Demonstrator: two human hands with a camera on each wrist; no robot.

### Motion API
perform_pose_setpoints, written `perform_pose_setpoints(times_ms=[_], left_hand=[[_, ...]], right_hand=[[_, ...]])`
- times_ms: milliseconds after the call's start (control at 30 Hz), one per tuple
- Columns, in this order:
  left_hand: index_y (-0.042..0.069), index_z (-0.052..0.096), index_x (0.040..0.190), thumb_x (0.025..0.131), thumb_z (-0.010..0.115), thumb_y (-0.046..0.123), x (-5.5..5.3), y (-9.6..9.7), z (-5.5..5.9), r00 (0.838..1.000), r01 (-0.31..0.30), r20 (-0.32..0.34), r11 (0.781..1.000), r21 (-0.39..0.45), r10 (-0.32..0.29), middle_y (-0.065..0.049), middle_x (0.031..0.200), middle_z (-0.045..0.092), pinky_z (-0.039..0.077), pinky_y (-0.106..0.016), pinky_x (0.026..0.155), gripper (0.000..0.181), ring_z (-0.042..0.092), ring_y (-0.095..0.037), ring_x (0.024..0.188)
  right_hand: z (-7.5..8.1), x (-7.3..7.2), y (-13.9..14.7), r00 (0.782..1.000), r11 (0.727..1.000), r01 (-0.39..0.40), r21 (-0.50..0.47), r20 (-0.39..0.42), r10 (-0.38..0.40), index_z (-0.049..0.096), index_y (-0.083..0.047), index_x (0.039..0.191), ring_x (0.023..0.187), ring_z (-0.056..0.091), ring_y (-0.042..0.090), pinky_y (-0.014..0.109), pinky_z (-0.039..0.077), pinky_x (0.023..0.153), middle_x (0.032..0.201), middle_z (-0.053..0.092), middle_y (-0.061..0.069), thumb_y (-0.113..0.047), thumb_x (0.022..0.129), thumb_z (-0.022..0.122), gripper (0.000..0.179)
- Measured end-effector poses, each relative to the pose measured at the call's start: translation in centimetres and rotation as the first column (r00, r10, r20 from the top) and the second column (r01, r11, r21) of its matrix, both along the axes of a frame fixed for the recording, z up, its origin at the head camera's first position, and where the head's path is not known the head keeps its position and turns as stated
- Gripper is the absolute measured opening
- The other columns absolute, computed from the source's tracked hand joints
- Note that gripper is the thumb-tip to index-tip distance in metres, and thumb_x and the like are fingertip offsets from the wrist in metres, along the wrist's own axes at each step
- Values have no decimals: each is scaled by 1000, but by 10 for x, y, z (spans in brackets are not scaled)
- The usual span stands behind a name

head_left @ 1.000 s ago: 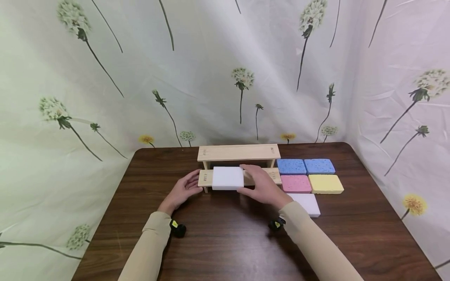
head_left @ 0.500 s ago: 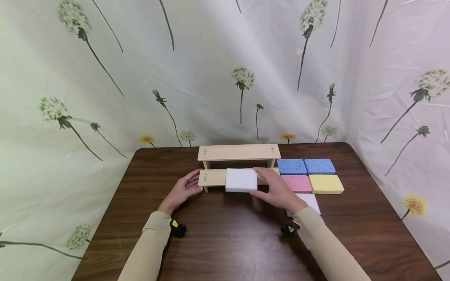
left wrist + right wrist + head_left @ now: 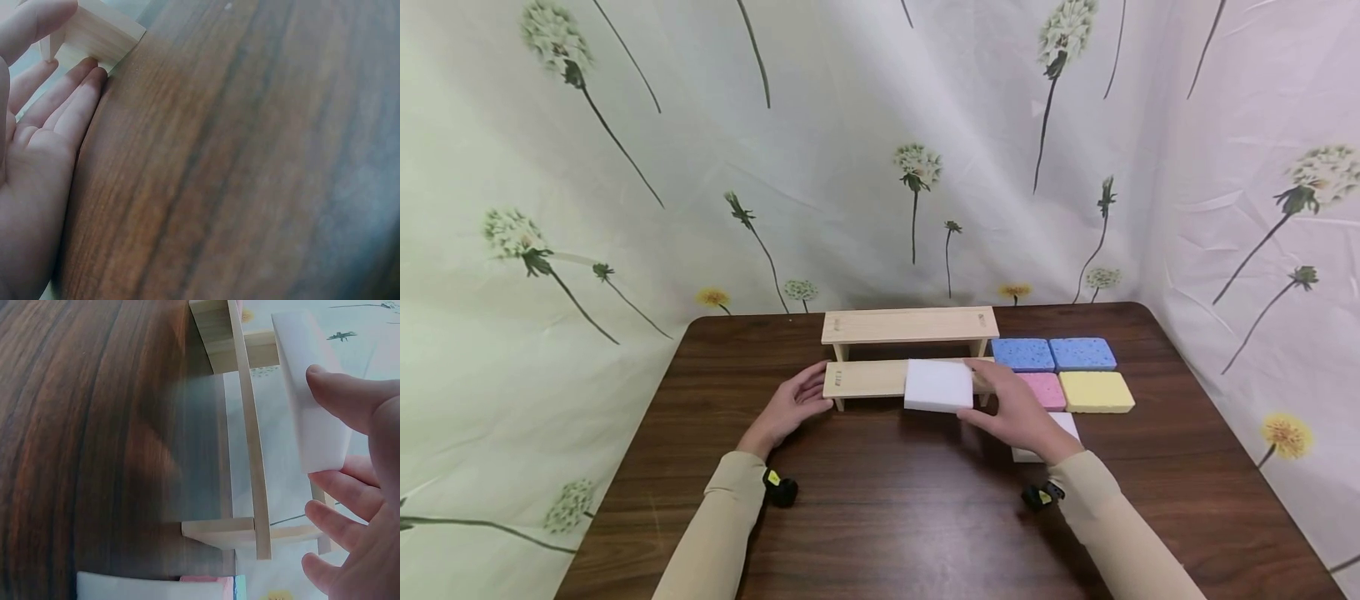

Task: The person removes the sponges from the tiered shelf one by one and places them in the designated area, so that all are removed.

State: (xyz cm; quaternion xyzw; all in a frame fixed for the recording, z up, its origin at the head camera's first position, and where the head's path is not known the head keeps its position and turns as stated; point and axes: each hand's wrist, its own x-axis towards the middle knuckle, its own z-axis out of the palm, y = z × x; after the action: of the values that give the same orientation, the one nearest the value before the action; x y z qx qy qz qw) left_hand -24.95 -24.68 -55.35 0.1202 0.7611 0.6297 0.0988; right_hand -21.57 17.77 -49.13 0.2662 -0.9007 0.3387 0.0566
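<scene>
My right hand pinches a white sponge between thumb and fingers at its right end. In the right wrist view, a gap shows between the white sponge and the board of the front wooden stand; the sponge is held over the stand's right part. At the stand's left end lies my left hand, its fingertips right at the wood and nothing in its grasp. The left wrist view has those fingers extended beside the stand's end.
Behind the front stand is a taller wooden stand. To the right lie two blue sponges, a pink sponge, a yellow sponge and another white sponge, partly hidden by my right hand. A dandelion-print cloth hangs behind the table.
My right hand has carried the white sponge to the right along the front stand, from near its middle to its right part. The left hand has stayed put.
</scene>
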Motion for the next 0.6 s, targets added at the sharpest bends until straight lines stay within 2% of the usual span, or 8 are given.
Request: perform_pose_setpoints(times_ms=[167, 367, 600], left_hand=[[0, 31, 163, 98, 74, 2, 0, 0, 0, 1000, 0, -12, 1000, -18, 0, -30, 159, 43, 44, -26, 116, 78, 42, -41, 148], [1, 33, 163, 97, 74, 1, 0, 1, 1, 1000, -6, 2, 1000, 2, 6, -29, 159, 44, 46, -24, 113, 78, 43, -40, 147], [1, 31, 164, 97, 75, 3, 0, 1, 1, 1000, 6, 2, 1000, 10, -6, -30, 158, 44, 46, -22, 112, 80, 42, -42, 147]], right_hand=[[0, 5, 7, 1000, 1000, 9, 22, 25, -10, 47, -6, 155, 138, 53, 34, 57, 49, 112, 151, 56, 16, -31, 88, 88, 82], [-1, 9, 16, 1000, 1000, 14, 20, 17, -14, 48, -2, 154, 128, 57, 32, 53, 55, 102, 149, 57, 17, -28, 88, 89, 82], [-2, 12, 28, 1000, 1000, 12, -8, 1, -12, 50, 1, 151, 137, 54, 39, 60, 48, 112, 148, 58, 19, -25, 87, 89, 80]])
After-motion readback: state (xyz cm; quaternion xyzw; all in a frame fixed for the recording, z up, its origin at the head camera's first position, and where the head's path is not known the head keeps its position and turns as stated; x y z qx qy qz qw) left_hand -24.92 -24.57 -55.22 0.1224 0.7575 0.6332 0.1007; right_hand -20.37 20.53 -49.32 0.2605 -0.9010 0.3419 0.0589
